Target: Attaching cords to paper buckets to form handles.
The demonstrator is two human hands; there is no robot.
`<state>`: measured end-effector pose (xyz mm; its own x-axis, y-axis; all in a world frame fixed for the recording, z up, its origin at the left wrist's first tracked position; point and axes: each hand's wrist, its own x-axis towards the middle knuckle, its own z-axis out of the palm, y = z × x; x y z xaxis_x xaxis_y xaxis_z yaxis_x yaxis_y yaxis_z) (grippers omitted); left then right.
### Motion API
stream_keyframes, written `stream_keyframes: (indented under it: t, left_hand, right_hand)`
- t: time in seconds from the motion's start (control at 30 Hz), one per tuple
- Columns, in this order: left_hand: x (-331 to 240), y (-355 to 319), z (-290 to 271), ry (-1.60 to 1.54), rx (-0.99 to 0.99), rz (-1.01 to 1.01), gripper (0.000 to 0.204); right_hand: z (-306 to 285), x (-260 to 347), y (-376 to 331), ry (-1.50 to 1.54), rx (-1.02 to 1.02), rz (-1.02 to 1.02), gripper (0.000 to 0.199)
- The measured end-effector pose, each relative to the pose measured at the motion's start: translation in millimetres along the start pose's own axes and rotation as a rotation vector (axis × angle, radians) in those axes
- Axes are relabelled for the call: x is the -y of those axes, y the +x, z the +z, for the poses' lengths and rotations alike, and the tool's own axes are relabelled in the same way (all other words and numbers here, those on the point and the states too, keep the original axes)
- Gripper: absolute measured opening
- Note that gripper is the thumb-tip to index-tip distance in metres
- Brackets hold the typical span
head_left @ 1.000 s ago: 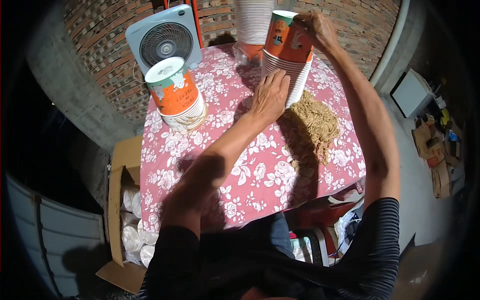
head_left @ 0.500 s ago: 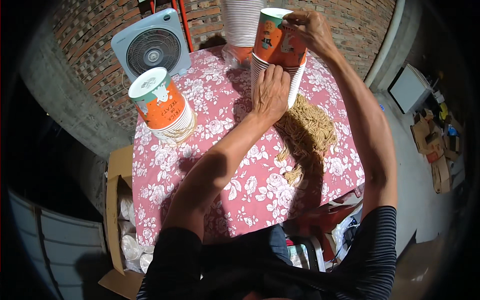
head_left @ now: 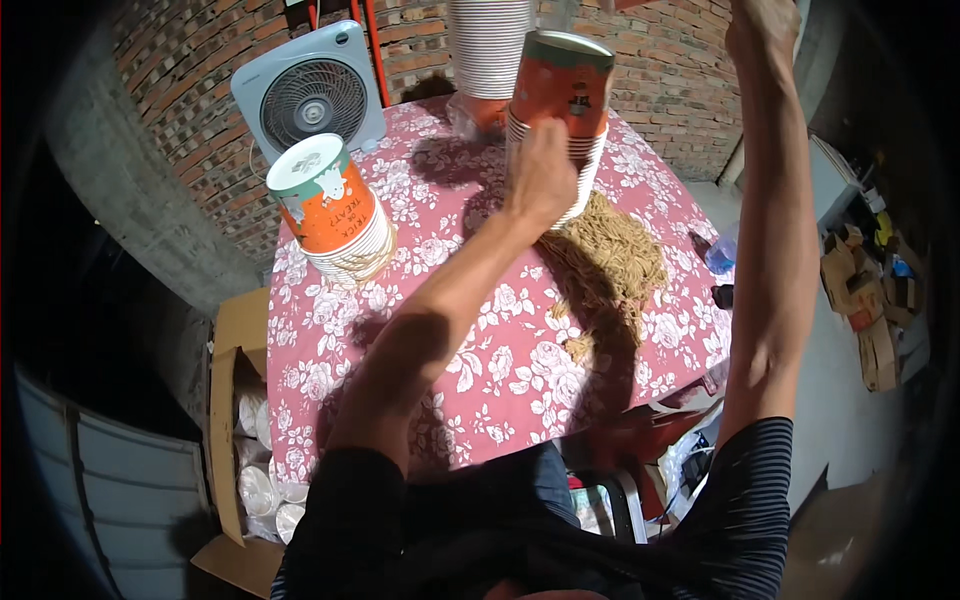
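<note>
My left hand [head_left: 543, 178] is closed against the side of a tall stack of upside-down paper buckets [head_left: 562, 85], orange with a green band and a cartoon figure. White rims of the nested buckets show below. My right hand [head_left: 766, 30] is raised at the top edge, its fingers partly cut off. An orange paper bucket [head_left: 628, 4] barely shows at that edge, apparently held by this hand. Beside the stack's foot lies a tangled heap of tan cords [head_left: 612, 262]. A shorter upside-down bucket stack [head_left: 325, 215] stands at the left, with tan cord around its lower rims.
A taller stack of white-rimmed buckets [head_left: 491, 50] stands at the back beside a light-blue box fan [head_left: 312, 100]. Everything rests on a pink floral tablecloth [head_left: 480, 370]. An open cardboard box [head_left: 228, 430] with wrapped white items stands left of the table; cardboard scraps [head_left: 868, 300] lie right.
My right hand has lifted the top bucket off the stack and moved up and right to the frame's edge. A different bucket now tops the stack; my left hand stays on it.
</note>
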<state>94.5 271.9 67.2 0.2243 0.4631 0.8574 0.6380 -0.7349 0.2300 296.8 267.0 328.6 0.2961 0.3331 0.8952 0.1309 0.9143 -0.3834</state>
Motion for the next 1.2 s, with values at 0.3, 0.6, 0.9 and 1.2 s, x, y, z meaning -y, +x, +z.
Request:
stream_keyframes:
  t: [0.3,0.6,0.9,1.2]
  left_hand:
    - [-93.3,-41.4,-188.5,-0.367,-0.211,-0.163,0.037]
    - [-51.3,-126.5,-266.0,-0.129,0.695,-0.077,0.024]
    - [-33.5,-164.0,-247.0,-0.238,0.645,0.033,0.037]
    - [-33.1,-181.1,-232.6,-0.165,0.381,0.054,0.035]
  right_hand:
    - [12.7,72.6,-277.3,-0.033,0.186,0.769,0.024]
    - [-101.6,35.8,-352.5,-0.461,0.580,0.734,0.017]
    - [-129.0,2.0,-341.8,-0.822,0.951,0.310,0.028]
    - [-111.9,-46.5,-338.1,-0.907,1.248,0.055,0.012]
